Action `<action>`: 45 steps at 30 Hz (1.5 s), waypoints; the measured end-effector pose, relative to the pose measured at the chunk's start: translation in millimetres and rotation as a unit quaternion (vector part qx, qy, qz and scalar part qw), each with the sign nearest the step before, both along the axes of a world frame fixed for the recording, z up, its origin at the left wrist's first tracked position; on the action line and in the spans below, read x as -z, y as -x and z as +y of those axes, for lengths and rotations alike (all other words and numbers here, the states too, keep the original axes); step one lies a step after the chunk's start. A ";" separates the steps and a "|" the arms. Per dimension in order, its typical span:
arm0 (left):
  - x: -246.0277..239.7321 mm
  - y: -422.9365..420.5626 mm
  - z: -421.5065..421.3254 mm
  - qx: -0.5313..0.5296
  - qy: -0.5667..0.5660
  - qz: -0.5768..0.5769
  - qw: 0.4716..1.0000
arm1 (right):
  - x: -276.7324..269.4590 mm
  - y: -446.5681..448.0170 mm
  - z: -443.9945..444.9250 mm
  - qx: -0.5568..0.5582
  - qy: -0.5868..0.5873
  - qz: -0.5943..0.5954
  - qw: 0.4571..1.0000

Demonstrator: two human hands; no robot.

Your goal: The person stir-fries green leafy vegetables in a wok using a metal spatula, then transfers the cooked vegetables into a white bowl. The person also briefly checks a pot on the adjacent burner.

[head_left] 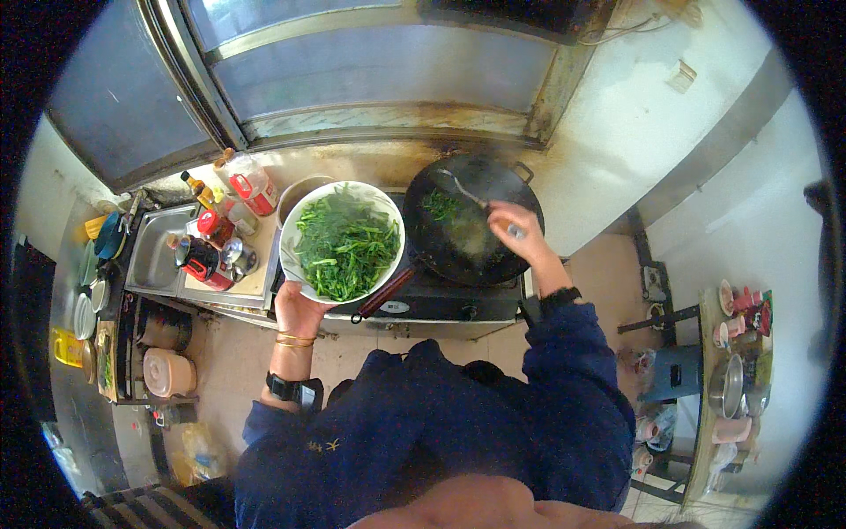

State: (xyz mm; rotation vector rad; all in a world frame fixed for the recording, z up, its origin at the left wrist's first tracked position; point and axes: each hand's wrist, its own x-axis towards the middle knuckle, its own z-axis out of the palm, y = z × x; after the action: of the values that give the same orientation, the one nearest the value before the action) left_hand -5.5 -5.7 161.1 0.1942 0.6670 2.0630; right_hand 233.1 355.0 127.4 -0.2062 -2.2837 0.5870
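My left hand [301,311] grips the near left rim of a white bowl [285,248], which is held up beside the wok. Cut leafy greens [347,248] fill much of the bowl. My right hand [517,231] is shut on the handle of a metal spatula [462,187], whose head reaches over the wok's far side. The black wok [476,264] sits on the stove at the right, its long handle [386,294] pointing towards me. Inside it lie a small clump of greens [439,206] and some cloudy liquid. Steam blurs the wok's contents.
Left of the bowl, several bottles and jars [215,228] stand on the counter. Beyond them is a metal sink [155,254]. A pot [291,198] is partly hidden behind the bowl. The black stove front [436,307] runs below the wok. At far right stands a cluttered table [710,330].
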 end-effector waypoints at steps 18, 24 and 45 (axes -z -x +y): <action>1.4 -1.9 -1.4 0.015 0.012 -0.006 1.000 | -22.8 27.9 -4.5 0.252 0.315 0.018 0.915; 17.9 -4.8 -8.9 0.014 0.002 -0.021 1.000 | -49.4 -12.0 6.7 0.315 0.223 -0.065 0.920; 38.7 -15.3 9.8 0.047 0.017 -0.031 0.998 | 89.0 -66.3 11.2 0.258 0.573 0.246 0.738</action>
State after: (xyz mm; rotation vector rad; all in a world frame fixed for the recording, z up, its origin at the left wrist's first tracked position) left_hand 9.7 4.1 122.4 0.1377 0.6429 1.9579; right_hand 299.5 366.2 38.4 -1.0818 -0.9957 1.4527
